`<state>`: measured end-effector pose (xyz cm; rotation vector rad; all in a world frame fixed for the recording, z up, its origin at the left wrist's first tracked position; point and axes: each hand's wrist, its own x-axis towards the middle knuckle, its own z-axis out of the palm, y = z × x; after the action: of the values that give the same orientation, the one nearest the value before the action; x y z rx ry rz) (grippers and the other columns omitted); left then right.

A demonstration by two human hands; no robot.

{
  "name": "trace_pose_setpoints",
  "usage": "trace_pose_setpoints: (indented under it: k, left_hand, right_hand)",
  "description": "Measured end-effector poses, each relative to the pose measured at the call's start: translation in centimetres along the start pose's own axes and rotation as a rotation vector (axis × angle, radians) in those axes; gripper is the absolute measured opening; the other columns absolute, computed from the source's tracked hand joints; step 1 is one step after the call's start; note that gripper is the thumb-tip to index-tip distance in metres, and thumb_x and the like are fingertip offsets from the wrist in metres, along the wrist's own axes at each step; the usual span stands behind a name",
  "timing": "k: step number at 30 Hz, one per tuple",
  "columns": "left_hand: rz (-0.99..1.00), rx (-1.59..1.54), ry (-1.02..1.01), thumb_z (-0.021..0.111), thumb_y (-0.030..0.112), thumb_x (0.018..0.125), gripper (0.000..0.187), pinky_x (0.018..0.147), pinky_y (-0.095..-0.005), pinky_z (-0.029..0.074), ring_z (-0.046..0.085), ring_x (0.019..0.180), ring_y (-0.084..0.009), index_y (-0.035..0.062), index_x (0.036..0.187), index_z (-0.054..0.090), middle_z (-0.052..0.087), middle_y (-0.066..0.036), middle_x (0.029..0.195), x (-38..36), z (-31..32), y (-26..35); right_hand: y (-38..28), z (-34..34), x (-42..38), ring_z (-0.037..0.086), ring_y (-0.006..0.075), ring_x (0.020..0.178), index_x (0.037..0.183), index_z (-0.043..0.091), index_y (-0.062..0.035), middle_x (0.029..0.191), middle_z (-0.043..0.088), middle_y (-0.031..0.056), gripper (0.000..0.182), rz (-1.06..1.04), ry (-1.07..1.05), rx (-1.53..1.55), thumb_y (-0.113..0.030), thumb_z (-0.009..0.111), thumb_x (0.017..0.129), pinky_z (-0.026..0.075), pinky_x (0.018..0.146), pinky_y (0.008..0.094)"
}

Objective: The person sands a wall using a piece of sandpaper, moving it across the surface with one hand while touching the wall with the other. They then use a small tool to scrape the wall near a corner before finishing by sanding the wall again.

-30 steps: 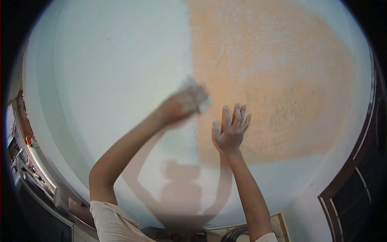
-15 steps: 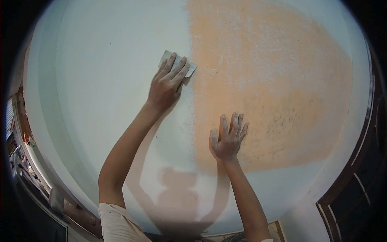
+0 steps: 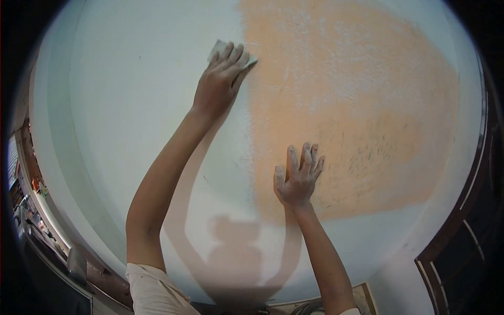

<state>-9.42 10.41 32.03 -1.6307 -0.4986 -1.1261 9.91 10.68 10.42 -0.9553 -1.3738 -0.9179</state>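
My left hand [image 3: 218, 86] presses a small greyish sheet of sandpaper [image 3: 218, 48] flat against the pale wall [image 3: 131, 121], its fingers over the sheet. The sheet's right corner reaches the border of a peach-orange patch [image 3: 357, 100] on the wall. This patch is streaked with whitish scuffs and has dark flecks lower down. Lower and to the right, my right hand [image 3: 297, 181] rests on the orange area, empty, with fingers spread. Pale dust coats the fingers of both hands.
A shadow [image 3: 233, 257] of the head and arms falls on the lower wall. Dark-framed panels [image 3: 462, 252] stand at the right. Cluttered items [image 3: 39, 220] lie along the far left edge. Something coiled [image 3: 310, 307] shows at the bottom.
My left hand has slid up the wall with the sandpaper, along the border of the orange patch. My right hand stays at nearly the same spot.
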Motion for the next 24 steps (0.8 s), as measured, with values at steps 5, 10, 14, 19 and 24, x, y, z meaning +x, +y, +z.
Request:
trace_pose_setpoints:
  k: [5,10,14,19,24]
  left_hand:
    - [0.204,-0.066,-0.243,0.061,0.014,0.085,0.035,0.11,-0.045,0.028,0.038,0.132,-0.0273,0.0199,0.119,0.059,0.047,-0.007,0.137,-4.6,0.3,4.6]
    - [0.088,0.006,-0.021,0.052,0.02,0.091,0.024,0.108,-0.041,0.032,0.044,0.127,-0.0278,0.0165,0.113,0.063,0.052,-0.011,0.131,-0.2,0.0,0.3]
    - [0.253,-0.01,-0.147,0.057,0.022,0.088,0.028,0.109,-0.0409,0.031,0.044,0.127,-0.0248,0.0152,0.115,0.061,0.048,-0.008,0.135,-3.3,0.3,2.6]
    - [0.363,-0.042,-0.22,0.057,0.013,0.087,0.027,0.11,-0.0405,0.032,0.043,0.128,-0.0227,0.0146,0.113,0.063,0.053,-0.007,0.131,-2.5,-0.6,-1.1]
    - [0.252,-0.012,-0.191,0.051,0.012,0.09,0.026,0.108,-0.0397,0.033,0.044,0.127,-0.0251,0.0127,0.114,0.061,0.053,-0.01,0.13,-3.8,0.5,1.4]
  right_hand:
    - [-0.1,-0.4,0.1,0.026,0.0405,0.135,0.126,0.054,-0.0105,0.138,0.036,0.022,0.05,0.003,-0.007,0.005,-0.035,0.053,0.083,0.014,0.106,0.0618]
    - [0.0,-0.1,0.0,0.026,0.0402,0.135,0.127,0.053,-0.0113,0.138,0.036,0.0211,0.05,-0.005,0.009,-0.002,-0.036,0.054,0.083,0.015,0.106,0.062]
    - [0.2,-0.1,0.0,0.026,0.0398,0.135,0.127,0.053,-0.0115,0.138,0.036,0.0208,0.05,-0.009,0.008,0.001,-0.035,0.053,0.083,0.015,0.106,0.0622]
    - [0.2,0.2,0.0,0.027,0.0396,0.135,0.127,0.053,-0.0119,0.137,0.037,0.0205,0.051,-0.011,0.026,0.008,-0.035,0.054,0.082,0.014,0.106,0.0618]
    - [0.0,-0.2,0.1,0.026,0.0399,0.135,0.127,0.053,-0.0113,0.137,0.037,0.0205,0.051,0.001,0.006,0.007,-0.035,0.054,0.082,0.014,0.106,0.0618]
